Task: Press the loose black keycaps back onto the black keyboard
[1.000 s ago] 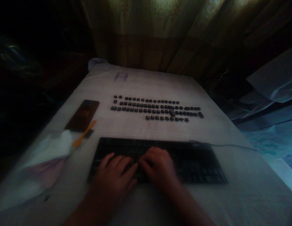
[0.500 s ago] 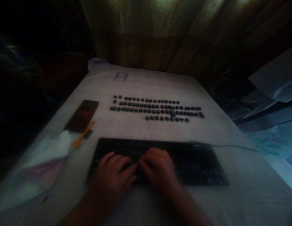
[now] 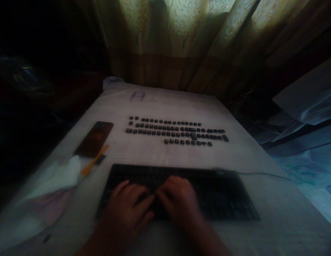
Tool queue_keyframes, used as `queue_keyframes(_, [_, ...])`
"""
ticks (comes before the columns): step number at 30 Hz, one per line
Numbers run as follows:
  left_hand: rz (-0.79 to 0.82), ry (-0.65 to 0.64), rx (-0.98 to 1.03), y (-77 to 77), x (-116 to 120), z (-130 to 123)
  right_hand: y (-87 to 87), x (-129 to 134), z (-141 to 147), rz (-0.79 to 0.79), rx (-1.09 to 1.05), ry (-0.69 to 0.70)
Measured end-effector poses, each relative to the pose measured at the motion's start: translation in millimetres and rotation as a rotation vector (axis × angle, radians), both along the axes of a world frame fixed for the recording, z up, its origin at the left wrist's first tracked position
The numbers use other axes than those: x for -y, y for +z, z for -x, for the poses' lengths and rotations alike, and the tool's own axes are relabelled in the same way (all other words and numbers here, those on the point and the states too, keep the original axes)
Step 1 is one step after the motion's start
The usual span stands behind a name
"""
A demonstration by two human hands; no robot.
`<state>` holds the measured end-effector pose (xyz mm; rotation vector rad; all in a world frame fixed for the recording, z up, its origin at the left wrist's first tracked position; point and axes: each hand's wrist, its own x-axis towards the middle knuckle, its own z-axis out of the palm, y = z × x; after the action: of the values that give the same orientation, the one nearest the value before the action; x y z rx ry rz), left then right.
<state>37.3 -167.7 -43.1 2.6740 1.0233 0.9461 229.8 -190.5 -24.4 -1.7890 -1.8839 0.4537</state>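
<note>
A black keyboard [image 3: 219, 195] lies across the cloth-covered table, many of its keys gone and details lost in the dim light. My left hand [image 3: 128, 202] rests on its left half, fingers spread and bent a little, thumb pointing right. Close beside it, my right hand [image 3: 177, 195] has its fingers curled together and pointed down at the middle of the keyboard. Whatever may sit between the right fingertips is hidden. Beyond the keyboard, loose black keycaps [image 3: 168, 133] stand in several rows.
On the left lie a phone [image 3: 94, 139], an orange brush-like tool [image 3: 88, 169], a small dark piece [image 3: 100, 159] and a crumpled white cloth or bag [image 3: 61, 174]. A cable [image 3: 261, 173] runs off right. A curtain [image 3: 165, 46] hangs behind the table.
The view has tilted up slightly, so everything sits lower in the picture and more curtain shows. Both hands keep nearly the same place on the keyboard.
</note>
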Motion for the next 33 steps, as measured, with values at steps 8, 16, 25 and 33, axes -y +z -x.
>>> queue_keyframes(8, [-0.127,0.009,0.064,-17.6,-5.8,0.6,-2.8,1.2,2.2,-0.005,-0.005,-0.015])
queue_keyframes(16, [-0.198,-0.025,0.009,-28.0,-9.5,8.2,-2.3,0.2,3.4,-0.023,-0.006,-0.024])
queue_keyframes(25, [-0.199,-0.039,-0.001,-25.4,-11.2,8.3,-2.4,0.2,2.4,-0.023,0.000,-0.012])
queue_keyframes(33, [-0.119,-0.053,-0.103,-14.8,-4.7,10.8,-3.8,-0.9,-9.7,-0.118,-0.126,0.040])
